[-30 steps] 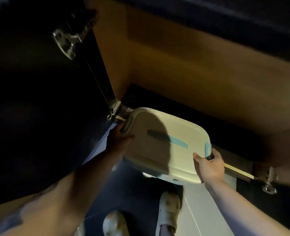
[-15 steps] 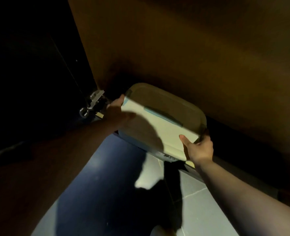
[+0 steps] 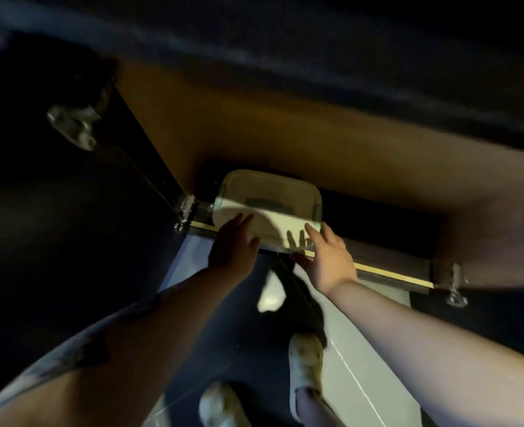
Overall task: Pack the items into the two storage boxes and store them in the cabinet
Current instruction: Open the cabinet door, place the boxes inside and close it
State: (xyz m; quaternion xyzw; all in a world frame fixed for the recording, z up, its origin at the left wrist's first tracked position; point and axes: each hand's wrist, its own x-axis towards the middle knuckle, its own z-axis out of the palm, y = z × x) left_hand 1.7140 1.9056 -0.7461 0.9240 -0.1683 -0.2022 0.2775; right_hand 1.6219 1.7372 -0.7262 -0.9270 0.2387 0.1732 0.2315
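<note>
One lidded box sat on the cabinet floor, mostly inside. Left hand and right hand, fingers straight, touched its near edge. Second box not seen.

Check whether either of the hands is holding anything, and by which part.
Nothing is gripped. The left hand and right hand lie with straight fingers at the near edge of the storage box lid, inside the cabinet.
</note>
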